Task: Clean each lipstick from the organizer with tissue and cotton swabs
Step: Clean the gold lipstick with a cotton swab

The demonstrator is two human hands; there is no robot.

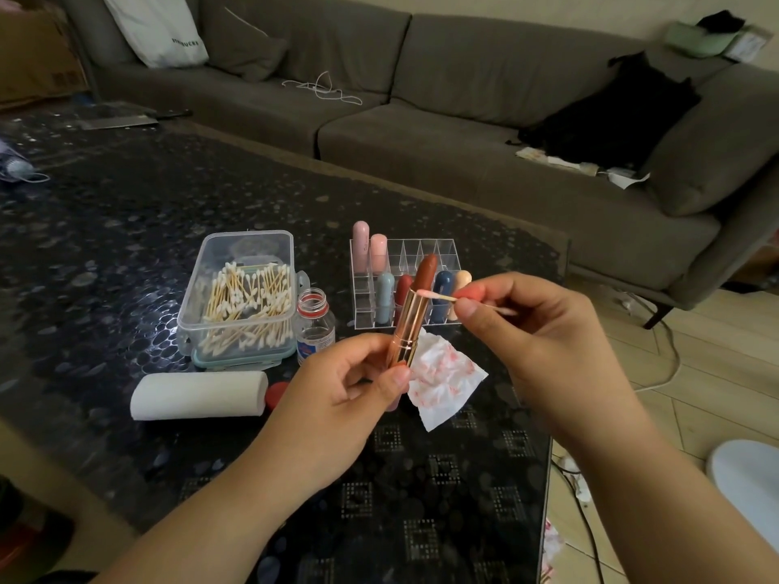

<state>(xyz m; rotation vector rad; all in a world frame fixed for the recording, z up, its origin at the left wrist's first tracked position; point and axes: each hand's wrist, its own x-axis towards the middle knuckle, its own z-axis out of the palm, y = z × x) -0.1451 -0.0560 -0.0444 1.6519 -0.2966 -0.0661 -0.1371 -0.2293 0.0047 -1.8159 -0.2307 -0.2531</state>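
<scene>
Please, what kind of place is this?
Most likely a home living room: a long grey sofa stands behind a dark patterned coffee table, with a black garment lying on the sofa.

A dark glossy desk (126, 229) with a pebble pattern carries everything. On it sit a clear plastic box (240, 297) full of cotton swabs, a small open bottle (315, 326) just beside the box, and a clear organizer (404, 284) with several lipsticks standing in its compartments. Nearer the front edge lie a white tissue roll (198, 394), a red cap (276, 394) at its end, and a crumpled tissue (442, 379) stained red.
</scene>
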